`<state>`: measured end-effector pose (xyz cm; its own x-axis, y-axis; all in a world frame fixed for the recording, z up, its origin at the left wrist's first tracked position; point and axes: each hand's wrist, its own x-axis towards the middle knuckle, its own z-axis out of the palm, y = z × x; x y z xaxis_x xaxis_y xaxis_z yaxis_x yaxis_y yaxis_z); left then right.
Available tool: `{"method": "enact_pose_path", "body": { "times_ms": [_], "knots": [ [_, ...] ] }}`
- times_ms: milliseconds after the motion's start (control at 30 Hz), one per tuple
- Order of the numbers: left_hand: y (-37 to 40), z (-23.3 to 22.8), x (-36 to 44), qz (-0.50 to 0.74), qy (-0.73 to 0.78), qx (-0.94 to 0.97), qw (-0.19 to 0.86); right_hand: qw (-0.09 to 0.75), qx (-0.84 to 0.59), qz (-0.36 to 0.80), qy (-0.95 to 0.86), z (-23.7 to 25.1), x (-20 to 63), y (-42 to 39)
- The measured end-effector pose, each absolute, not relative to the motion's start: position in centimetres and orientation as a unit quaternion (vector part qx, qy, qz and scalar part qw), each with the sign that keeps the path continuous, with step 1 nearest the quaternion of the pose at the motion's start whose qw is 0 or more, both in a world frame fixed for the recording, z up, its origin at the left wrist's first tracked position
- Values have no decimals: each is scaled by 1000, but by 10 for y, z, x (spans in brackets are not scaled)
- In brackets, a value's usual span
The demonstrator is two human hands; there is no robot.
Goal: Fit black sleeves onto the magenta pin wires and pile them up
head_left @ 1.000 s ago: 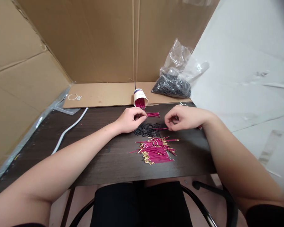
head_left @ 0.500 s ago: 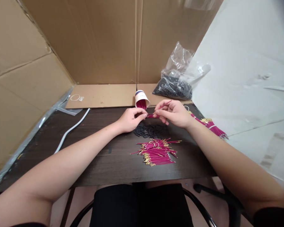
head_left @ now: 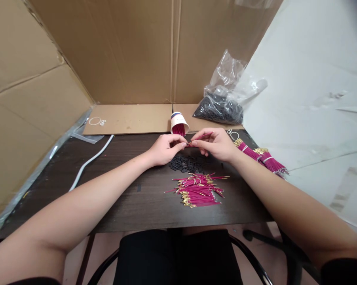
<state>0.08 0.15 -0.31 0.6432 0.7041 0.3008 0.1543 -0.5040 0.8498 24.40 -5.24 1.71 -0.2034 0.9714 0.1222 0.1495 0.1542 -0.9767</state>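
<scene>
Mid-assembly, judging by the pose: left hand [head_left: 164,149] and right hand [head_left: 215,143] met fingertip to fingertip at the far middle of the bench [head_left: 122,206]. Right grip closed on a single magenta wire [head_left: 198,138], pinched near one end, slanting up toward 2 o'clock. Left grip pinched shut at the wire's near tip; what sits between those fingers is too small to tell, possibly one black sleeve. Next move likely calls for fine alignment of wire tip and sleeve bore, steady pinch, a short push along the wire's axis.

Counted: one paper cup [head_left: 179,122] tipped on its side at 12 o'clock from the hands, stuffed with magenta wires. One loose scatter of black sleeves [head_left: 186,163] just below the hands at 6 o'clock, too many to number. One heap of brass-tipped wires [head_left: 198,190] further toward 6 o'clock. Two banded bundles [head_left: 261,157] at 3 o'clock. One clear bag [head_left: 223,101] of black pieces at 1 o'clock. One white cable [head_left: 89,162] at 9 o'clock.
</scene>
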Motion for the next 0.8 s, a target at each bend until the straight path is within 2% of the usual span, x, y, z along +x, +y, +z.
{"method": "enact_pose_path", "body": {
  "times_ms": [800],
  "knots": [
    [1,-3,2,336,278,783,443,470,-450,465,-601,18,239,-53]
  ]
}}
